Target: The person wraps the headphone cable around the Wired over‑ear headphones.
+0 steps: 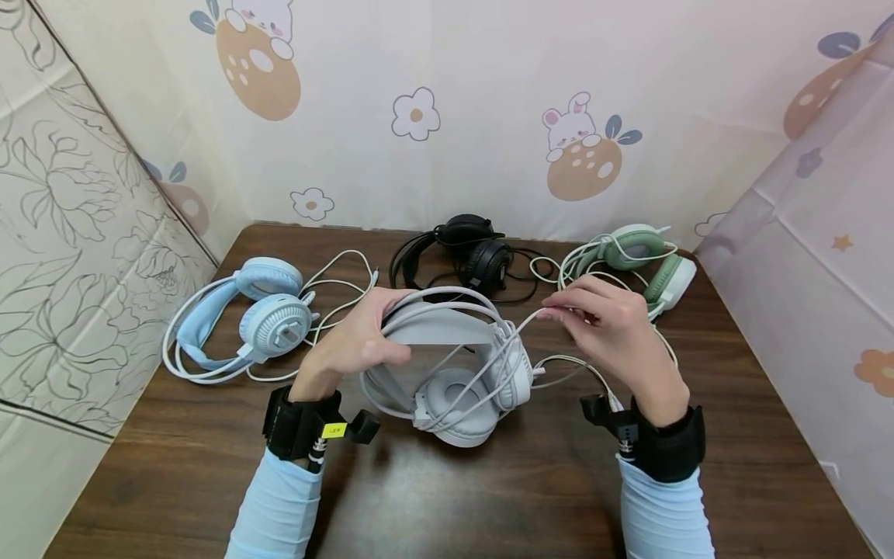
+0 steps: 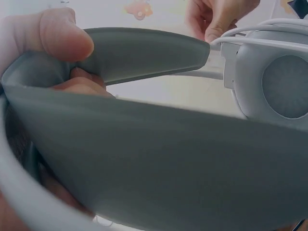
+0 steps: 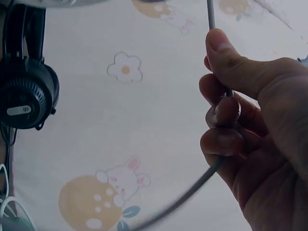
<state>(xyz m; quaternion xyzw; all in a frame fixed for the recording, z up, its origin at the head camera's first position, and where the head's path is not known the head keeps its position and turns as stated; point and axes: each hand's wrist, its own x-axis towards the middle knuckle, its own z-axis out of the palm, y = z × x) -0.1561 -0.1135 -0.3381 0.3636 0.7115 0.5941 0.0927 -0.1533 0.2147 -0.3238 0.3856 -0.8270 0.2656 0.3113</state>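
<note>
A pair of white-grey headphones (image 1: 513, 373) is held up above the middle of the table. My left hand (image 1: 363, 332) grips the headband (image 2: 149, 53) at its left side, thumb on one face and fingers behind. My right hand (image 1: 608, 326) pinches the headphones' cable (image 3: 210, 14) between thumb and fingers, to the right of the ear cups. Part of the cable passes across the cups and headband; a loop of it hangs below my right hand. In the right wrist view the cable runs through the curled fingers and bends down to the left.
Light blue headphones (image 1: 277, 324) with a loose cable lie at the left. Black headphones (image 1: 486, 264) lie at the back middle, near the patterned curtain (image 1: 482, 155). Green and white headphones (image 1: 632, 247) lie at the back right, their cable bundled beside them. All rest on the brown table (image 1: 447, 497).
</note>
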